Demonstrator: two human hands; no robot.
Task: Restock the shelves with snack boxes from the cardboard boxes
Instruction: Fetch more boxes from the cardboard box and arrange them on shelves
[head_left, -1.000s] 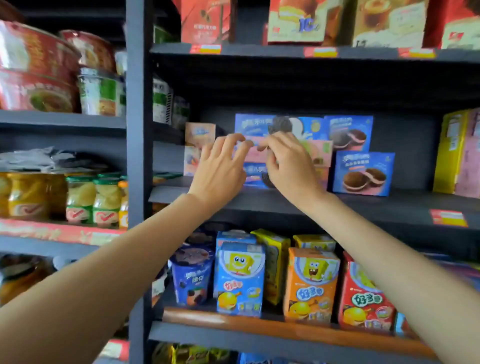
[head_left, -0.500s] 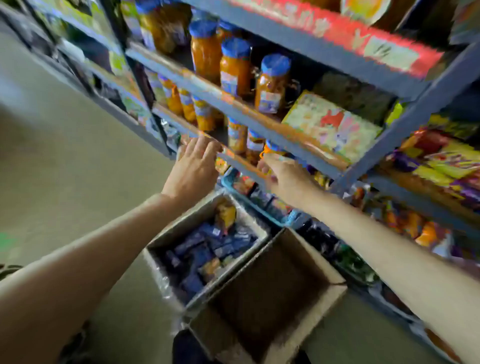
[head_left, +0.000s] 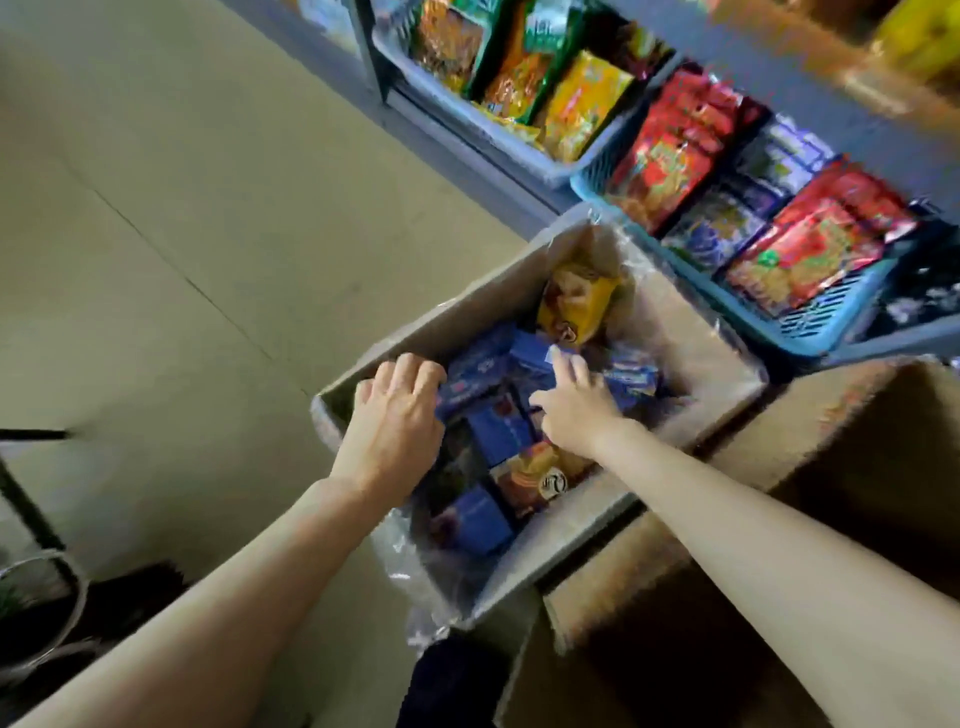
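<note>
At the far left we see bare beige floor (head_left: 171, 218), with a dark frame and a round rim just showing at its lower left edge (too blurred to name). Moving right, our left hand (head_left: 393, 426) reaches into the open cardboard box (head_left: 447, 317) standing on the floor, its fingers curled down over the blue snack boxes (head_left: 498, 434) near the box's left wall; we cannot tell whether it actually grips one. The box is lined with clear plastic (head_left: 415, 577) and packed with those blue boxes, plus an orange-brown pack (head_left: 537, 480) near its front wall and a yellow packet (head_left: 576, 306) at its far corner. Our right hand (head_left: 576, 408) lies further right in the same box, fingers fairly straight and spread, fingertips touching a blue box; it holds nothing. Just right of this stands a second cardboard box (head_left: 810, 431), its inside dark. Beyond both, along the shelf's bottom level, blue plastic baskets (head_left: 691, 291) hold snack bags: green, orange and yellow ones to the left, red and dark ones to the right.
</note>
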